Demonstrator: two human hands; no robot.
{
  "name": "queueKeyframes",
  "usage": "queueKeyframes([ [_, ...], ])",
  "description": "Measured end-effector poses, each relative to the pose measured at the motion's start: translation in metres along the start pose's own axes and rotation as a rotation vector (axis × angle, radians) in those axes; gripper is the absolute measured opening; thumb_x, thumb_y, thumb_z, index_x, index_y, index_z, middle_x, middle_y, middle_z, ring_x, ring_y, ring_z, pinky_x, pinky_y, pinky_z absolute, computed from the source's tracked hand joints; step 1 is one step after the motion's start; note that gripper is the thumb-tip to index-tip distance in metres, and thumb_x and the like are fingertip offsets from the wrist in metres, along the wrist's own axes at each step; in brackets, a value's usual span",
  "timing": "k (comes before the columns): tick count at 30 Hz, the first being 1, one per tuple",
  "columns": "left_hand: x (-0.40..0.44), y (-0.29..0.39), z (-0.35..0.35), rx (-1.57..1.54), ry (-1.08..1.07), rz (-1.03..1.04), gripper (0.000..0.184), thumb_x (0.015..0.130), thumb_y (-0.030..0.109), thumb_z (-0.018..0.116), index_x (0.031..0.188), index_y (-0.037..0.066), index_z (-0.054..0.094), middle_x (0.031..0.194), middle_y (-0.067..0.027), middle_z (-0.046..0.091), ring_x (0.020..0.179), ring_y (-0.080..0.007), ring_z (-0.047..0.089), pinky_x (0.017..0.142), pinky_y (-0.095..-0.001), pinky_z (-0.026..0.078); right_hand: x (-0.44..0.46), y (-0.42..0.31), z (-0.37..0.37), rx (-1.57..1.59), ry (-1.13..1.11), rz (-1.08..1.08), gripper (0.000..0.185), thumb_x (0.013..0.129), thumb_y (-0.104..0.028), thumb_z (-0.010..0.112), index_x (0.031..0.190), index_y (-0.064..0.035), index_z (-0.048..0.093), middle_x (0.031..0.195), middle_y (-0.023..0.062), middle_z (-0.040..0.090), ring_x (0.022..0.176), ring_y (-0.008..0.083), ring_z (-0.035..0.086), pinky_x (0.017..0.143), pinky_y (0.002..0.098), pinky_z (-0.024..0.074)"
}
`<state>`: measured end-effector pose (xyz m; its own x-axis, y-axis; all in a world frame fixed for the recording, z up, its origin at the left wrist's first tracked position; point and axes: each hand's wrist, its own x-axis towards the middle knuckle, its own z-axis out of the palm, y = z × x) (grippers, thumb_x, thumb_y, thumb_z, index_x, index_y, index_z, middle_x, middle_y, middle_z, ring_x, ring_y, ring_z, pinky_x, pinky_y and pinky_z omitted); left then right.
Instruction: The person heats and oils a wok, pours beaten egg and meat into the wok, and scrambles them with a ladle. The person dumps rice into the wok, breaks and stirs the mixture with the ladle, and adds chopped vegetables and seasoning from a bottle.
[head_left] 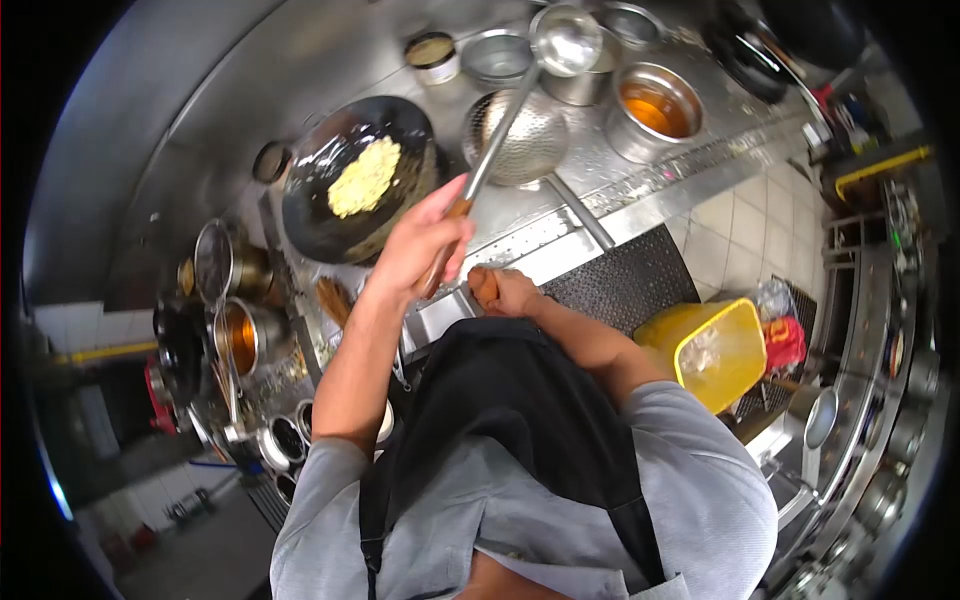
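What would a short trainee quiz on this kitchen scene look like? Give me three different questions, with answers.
1. Which hand holds the ladle?
2. True or false: the yellow bin stands on the person's left.
3. Fill in the blank: the pale yellow food lies in a dark, round ____.

Key:
1. The left hand.
2. False: it stands on the person's right.
3. Wok.
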<state>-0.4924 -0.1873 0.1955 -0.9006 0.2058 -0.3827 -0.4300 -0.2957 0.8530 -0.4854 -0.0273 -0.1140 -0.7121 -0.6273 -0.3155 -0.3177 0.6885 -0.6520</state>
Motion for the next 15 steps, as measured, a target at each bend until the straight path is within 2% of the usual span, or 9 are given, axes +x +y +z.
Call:
queueKeyframes([
  [3, 0.077, 0.000, 0.050, 0.172, -0.132, -0.052, 0.082, 0.086, 0.003, 0.059, 0.157, 0.001, 0.017, 0.074, -0.0039, 0.056, 0.048, -0.0116, 0.050, 0.041, -0.0279, 0.043, -0.014, 0.004, -0.007, -0.017, 0.026, -0.010, 0.075, 0.073, -0.036, 0.081, 0.134, -0.0044, 0.050, 0.120, 0.0227, 0.063, 0.116, 0.0389, 0.058, 0.102, 0.0444, 0.0455],
  [4, 0.099, -0.005, 0.065, 0.243, -0.136, -0.065, 0.082, 0.086, 0.003, 0.058, 0.157, 0.002, 0.018, 0.074, -0.0038, 0.056, 0.048, -0.0116, 0.051, 0.041, -0.0280, 0.043, -0.020, 0.006, -0.011, 0.080, 0.017, 0.010, 0.081, 0.073, -0.035, 0.082, 0.138, -0.0022, 0.046, 0.129, 0.0240, 0.057, 0.121, 0.0400, 0.054, 0.104, 0.0451, 0.0434],
  [7, 0.152, -0.026, 0.097, 0.419, -0.135, -0.091, 0.081, 0.085, 0.003, 0.058, 0.157, 0.003, 0.021, 0.075, -0.0036, 0.057, 0.048, -0.0118, 0.052, 0.041, -0.0283, 0.043, -0.041, 0.018, -0.029, 0.197, 0.068, 0.048, 0.082, 0.076, -0.032, 0.081, 0.141, -0.0005, 0.043, 0.129, 0.0254, 0.056, 0.123, 0.0408, 0.053, 0.105, 0.0446, 0.0425],
  [9, 0.172, -0.036, 0.113, 0.491, -0.124, -0.098, 0.079, 0.085, 0.004, 0.057, 0.156, 0.003, 0.023, 0.075, -0.0036, 0.057, 0.049, -0.0121, 0.053, 0.041, -0.0287, 0.043, -0.059, 0.037, -0.027, 0.265, 0.197, 0.013, 0.082, 0.077, -0.031, 0.081, 0.142, -0.0004, 0.042, 0.130, 0.0259, 0.055, 0.124, 0.0409, 0.052, 0.106, 0.0446, 0.0418],
  [10, 0.178, -0.039, 0.119, 0.487, -0.112, -0.111, 0.076, 0.085, 0.004, 0.057, 0.155, 0.003, 0.028, 0.076, -0.0034, 0.057, 0.050, -0.0121, 0.053, 0.041, -0.0287, 0.043, -0.070, 0.047, -0.028, 0.295, 0.261, -0.007, 0.082, 0.078, -0.030, 0.081, 0.143, -0.0004, 0.041, 0.130, 0.0262, 0.055, 0.124, 0.0409, 0.051, 0.106, 0.0445, 0.0414],
  [15, 0.198, -0.044, 0.126, 0.314, -0.108, -0.201, 0.082, 0.085, 0.003, 0.056, 0.157, 0.003, 0.018, 0.076, -0.0042, 0.057, 0.051, -0.0127, 0.053, 0.042, -0.0288, 0.044, -0.131, 0.077, -0.040, 0.402, 0.323, 0.178, 0.077, 0.082, -0.025, 0.079, 0.144, -0.0009, 0.041, 0.125, 0.0245, 0.058, 0.119, 0.0391, 0.056, 0.103, 0.0440, 0.0446],
])
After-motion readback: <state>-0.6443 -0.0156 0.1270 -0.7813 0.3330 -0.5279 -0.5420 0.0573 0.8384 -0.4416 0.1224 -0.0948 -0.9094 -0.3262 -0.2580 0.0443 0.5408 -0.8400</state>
